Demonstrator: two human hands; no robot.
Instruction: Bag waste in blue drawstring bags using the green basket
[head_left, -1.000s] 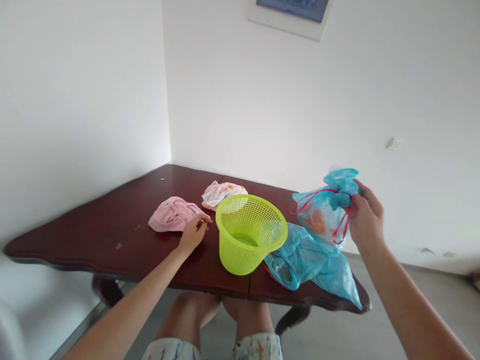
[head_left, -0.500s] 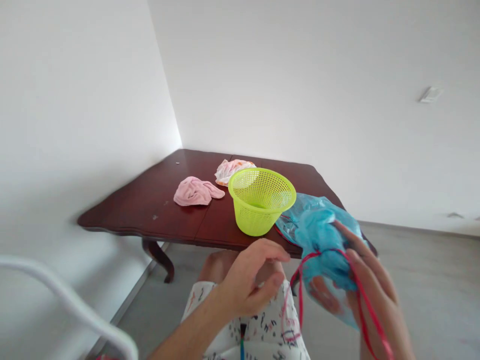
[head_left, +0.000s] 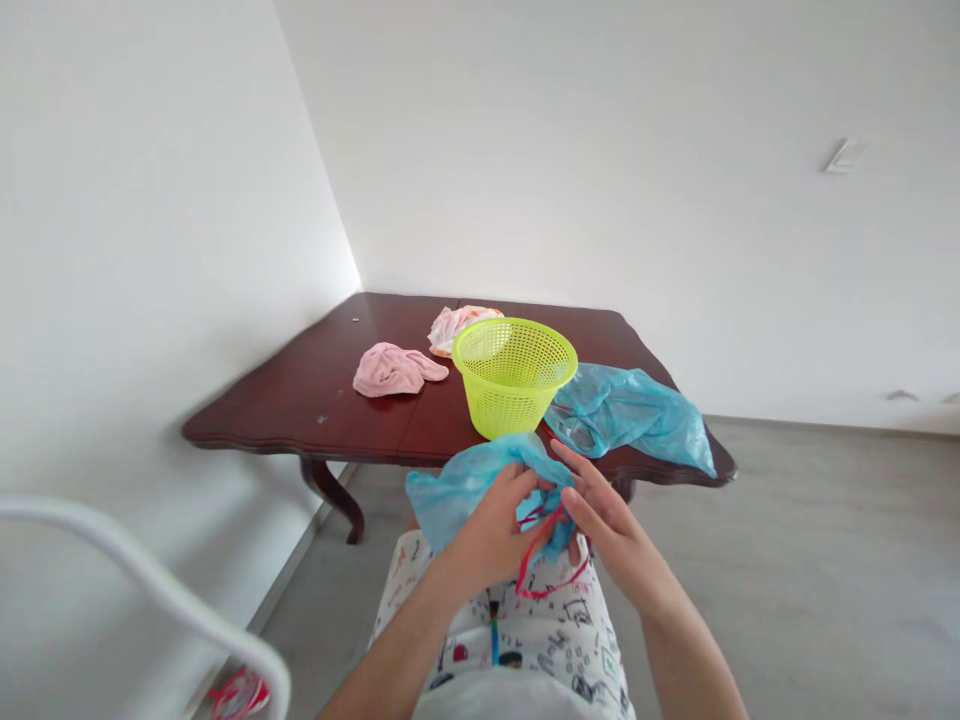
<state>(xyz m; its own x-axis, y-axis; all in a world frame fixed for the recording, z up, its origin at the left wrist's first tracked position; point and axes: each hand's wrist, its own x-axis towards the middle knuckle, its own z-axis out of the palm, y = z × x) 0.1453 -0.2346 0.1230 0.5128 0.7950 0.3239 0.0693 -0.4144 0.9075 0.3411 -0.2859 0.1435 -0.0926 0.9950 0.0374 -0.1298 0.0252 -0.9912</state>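
Note:
A thin blue plastic bag [head_left: 457,490] with a red drawstring [head_left: 551,592] is bunched between my hands above my lap. My left hand [head_left: 499,525] is closed on the bag's gathered part, its fingertips partly hidden in the plastic. My right hand [head_left: 611,525] is at the bag's right side, touching it, fingers fairly straight and apart; the red drawstring hangs by its fingertips. Just beyond the hands, a yellow-green mesh basket [head_left: 510,405] stands upright near the table's front edge. A second blue plastic bag [head_left: 637,410] lies crumpled to the basket's right.
The dark red wooden table [head_left: 300,400] stands against white walls. On it lie a pink cloth [head_left: 394,370] and a white-and-orange crumpled bag [head_left: 457,325]. A white curved tube [head_left: 150,590] crosses the lower left, and a red-and-white item [head_left: 238,692] is on the floor.
The bag in my hands has come left from the right side to above my lap. My left hand, empty before, now grips it. The second blue bag shows more fully on the table.

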